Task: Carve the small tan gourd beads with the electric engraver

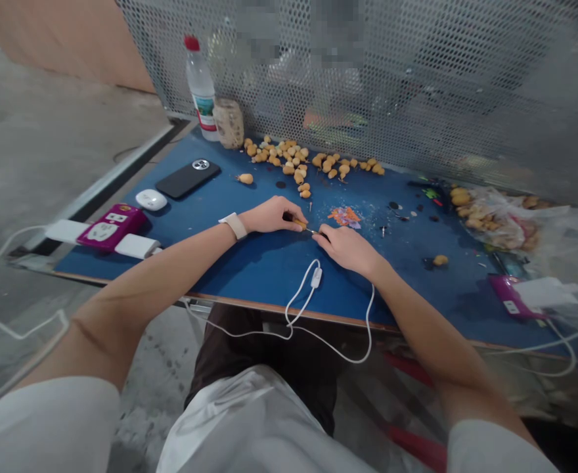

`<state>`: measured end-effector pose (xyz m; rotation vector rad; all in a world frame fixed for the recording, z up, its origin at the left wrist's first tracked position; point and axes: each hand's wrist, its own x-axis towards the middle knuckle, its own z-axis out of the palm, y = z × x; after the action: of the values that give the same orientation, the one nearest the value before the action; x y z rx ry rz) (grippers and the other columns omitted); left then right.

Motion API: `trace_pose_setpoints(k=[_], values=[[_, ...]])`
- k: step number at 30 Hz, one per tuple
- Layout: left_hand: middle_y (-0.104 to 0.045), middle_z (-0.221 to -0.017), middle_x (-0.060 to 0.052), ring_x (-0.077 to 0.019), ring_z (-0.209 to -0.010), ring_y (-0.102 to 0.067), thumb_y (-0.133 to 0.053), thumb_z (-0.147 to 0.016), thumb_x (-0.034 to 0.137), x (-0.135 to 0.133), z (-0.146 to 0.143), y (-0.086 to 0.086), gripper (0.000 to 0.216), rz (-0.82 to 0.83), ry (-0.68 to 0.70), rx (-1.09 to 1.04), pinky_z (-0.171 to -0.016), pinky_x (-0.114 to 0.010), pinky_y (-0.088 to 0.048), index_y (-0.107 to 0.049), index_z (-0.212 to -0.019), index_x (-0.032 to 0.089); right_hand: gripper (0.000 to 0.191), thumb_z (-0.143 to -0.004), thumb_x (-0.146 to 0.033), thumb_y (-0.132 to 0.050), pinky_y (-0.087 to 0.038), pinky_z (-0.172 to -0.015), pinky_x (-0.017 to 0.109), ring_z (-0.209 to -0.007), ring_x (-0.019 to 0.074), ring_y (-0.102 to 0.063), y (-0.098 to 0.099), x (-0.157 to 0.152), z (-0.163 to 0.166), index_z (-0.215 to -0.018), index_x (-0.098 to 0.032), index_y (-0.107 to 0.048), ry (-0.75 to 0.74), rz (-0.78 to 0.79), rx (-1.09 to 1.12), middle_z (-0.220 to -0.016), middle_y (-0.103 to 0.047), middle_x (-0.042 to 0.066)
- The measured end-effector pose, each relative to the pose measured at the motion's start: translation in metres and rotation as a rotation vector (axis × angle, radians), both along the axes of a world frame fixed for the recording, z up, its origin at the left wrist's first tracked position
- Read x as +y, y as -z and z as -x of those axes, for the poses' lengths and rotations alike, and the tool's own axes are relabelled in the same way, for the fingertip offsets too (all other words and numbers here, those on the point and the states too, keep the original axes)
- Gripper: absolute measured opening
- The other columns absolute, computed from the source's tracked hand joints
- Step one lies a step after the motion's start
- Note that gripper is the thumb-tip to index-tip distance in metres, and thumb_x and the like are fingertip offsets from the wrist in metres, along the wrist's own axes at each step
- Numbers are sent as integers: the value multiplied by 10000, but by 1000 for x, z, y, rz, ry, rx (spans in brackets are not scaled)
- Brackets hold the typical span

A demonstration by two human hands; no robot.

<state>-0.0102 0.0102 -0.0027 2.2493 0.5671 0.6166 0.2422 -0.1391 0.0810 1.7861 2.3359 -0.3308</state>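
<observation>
My left hand [275,215] is closed around a small tan gourd [299,224], with only part of it showing between the fingers. Pinched in my right hand [344,246] is a slim pen-like tool [311,231]; its thin metal tip points left and meets or nearly meets the gourd. The grip of the tool is mostly hidden by the fingers. A white cord with an inline switch [316,277] loops on the blue table in front of me and hangs over its edge. Just beyond my hands lies a heap of orange and purple bits [345,217].
Many small gourds [289,154] lie along the perforated metal screen [318,85]. At left are a water bottle [202,92], a jar [228,123], a phone [188,179], a white case [151,200] and a purple power strip [112,226]. A plastic bag [503,213] of gourds sits right.
</observation>
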Motion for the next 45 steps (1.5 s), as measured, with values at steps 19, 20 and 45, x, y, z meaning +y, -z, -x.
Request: trace_pose_setpoints(k=[19,20,45], values=[[-1022,-1188,-86,-224,-1039,-904,-1007,-1034,357,2,1,0,237,-5,1,-10,-1015,-336,-662,-1060,-1232,239,407,-1414,-376,-444,-426,-832,391,-1121,352,-875,-3,-1,5,-1408,-161,-790,28,11,-44,-1243,-931,205],[-1022,-1192,-86,-226,-1044,-905,-1008,-1037,361,2,1,0,236,-6,-1,-8,-1016,-336,-662,-1060,-1232,240,411,-1413,-375,-442,-429,-833,396,-1117,355,-875,-3,0,5,-1411,-159,-792,26,11,-46,-1245,-933,208],[-1017,-1140,-78,-217,-994,-898,-1025,-1023,369,1,-1,2,217,9,-30,-11,-979,-332,-659,-1056,-1193,239,442,-1401,-393,-405,-509,-885,422,-1129,362,-890,4,4,0,-1393,-179,-792,-20,0,-48,-1251,-945,211]])
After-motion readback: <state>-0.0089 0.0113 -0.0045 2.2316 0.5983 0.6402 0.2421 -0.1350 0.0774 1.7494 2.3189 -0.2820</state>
